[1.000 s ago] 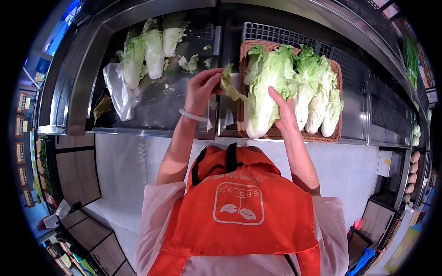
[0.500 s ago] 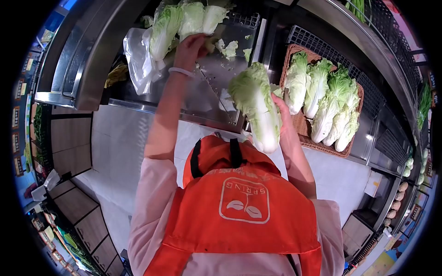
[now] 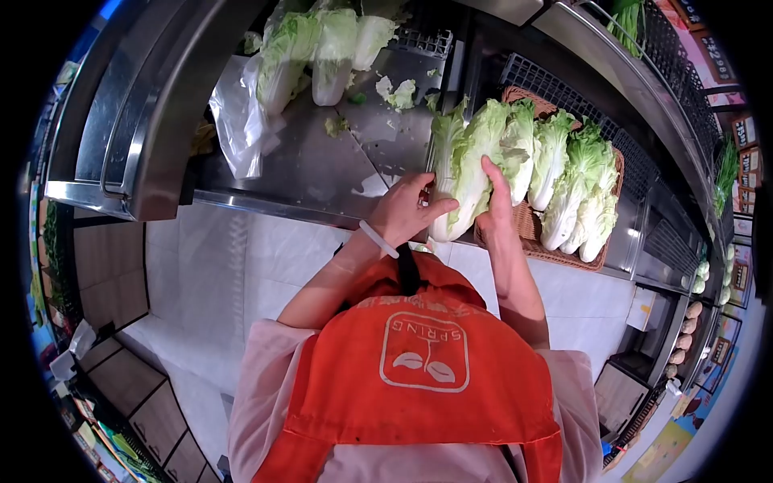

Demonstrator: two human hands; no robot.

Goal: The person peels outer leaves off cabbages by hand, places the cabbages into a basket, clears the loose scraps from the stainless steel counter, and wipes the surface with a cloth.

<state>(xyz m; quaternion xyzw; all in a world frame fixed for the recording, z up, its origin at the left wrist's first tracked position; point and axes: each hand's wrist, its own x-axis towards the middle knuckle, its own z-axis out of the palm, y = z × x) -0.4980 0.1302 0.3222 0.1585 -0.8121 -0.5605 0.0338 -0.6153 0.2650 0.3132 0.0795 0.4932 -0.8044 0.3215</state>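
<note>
Between my two hands is a napa cabbage (image 3: 471, 173), held upright over the counter's front edge with its white base toward me. My left hand (image 3: 403, 211), with a white band at the wrist, holds it low on the left side, thumb across the base. My right hand (image 3: 501, 201) grips its right side, thumb along the leaves. Just right of it, several more napa cabbages (image 3: 576, 189) lie side by side in a brown wicker basket (image 3: 555, 254). Others, including one whole napa cabbage (image 3: 332, 56), lie at the counter's back left.
A clear plastic bag (image 3: 240, 121) lies on the steel counter (image 3: 314, 161) at left. Torn leaf scraps (image 3: 397, 93) are scattered toward the back. Black plastic grating (image 3: 527, 76) runs behind the basket. A steel ledge (image 3: 161, 145) juts out at far left.
My left hand has come from the cabbages at the back left to the held cabbage. That cabbage has moved slightly up and right, nearer the basket, and both hands now hold it.
</note>
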